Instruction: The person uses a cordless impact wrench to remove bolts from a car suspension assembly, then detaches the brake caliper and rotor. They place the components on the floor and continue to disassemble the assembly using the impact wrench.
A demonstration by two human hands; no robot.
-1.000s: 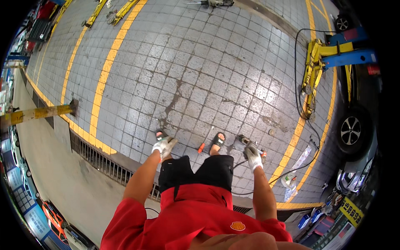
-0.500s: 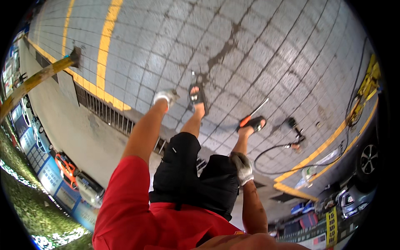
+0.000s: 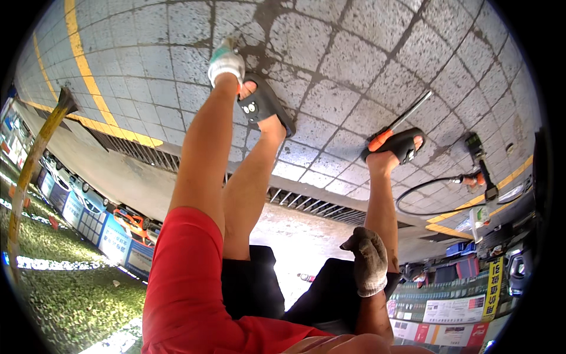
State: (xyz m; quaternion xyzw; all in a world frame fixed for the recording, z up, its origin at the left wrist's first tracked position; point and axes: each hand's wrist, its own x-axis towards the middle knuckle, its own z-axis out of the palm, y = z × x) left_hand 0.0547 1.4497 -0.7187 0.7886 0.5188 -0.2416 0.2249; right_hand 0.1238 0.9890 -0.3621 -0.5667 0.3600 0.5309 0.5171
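Observation:
My left hand (image 3: pixel 226 62), in a white glove with teal on it, reaches down to the paving just ahead of my left sandal (image 3: pixel 265 105). Its fingers point at the ground, drawn together; whatever may lie between them is too small or hidden. My right hand (image 3: pixel 370 262) wears a soiled grey-white glove. It hovers at or rests on my right knee, fingers curled and nothing visible in them. A screwdriver-like tool with an orange handle (image 3: pixel 381 140) and long metal shaft lies beside my right sandal (image 3: pixel 404 146).
A black hose (image 3: pixel 407 194) curls on the ground to a black-and-orange tool (image 3: pixel 479 171) on the right. A drain grate (image 3: pixel 312 199) crosses behind my feet. On the left stands a worn yellow pole (image 3: pixel 36 141). Yellow lines (image 3: pixel 88 65) mark the paving.
My body has bent lower, bringing the ground closer. My left hand has moved forward, past the left sandal's toe. My right hand still stays by the knee, its fingers now more visible.

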